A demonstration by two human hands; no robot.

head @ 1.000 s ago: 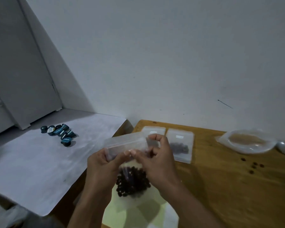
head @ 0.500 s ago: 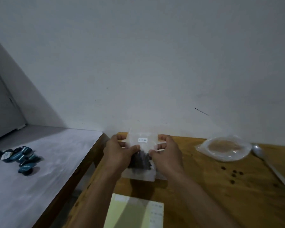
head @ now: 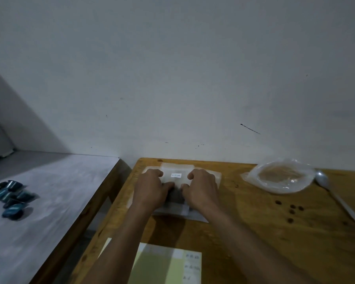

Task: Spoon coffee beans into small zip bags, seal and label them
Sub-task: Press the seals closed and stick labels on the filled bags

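Both hands, left (head: 152, 189) and right (head: 203, 189), press a labelled bag (head: 176, 175) onto the desk (head: 254, 232), fingers curled on it, left of the spoon (head: 324, 181).

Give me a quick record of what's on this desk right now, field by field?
surface: wooden table
left hand: on the labelled zip bag, fingers curled
right hand: on the same bag
bag contents: dark coffee beans
label: small white sticker near the bag's top
right side: large plastic bag, spoon, loose beans
near edge: label sheet
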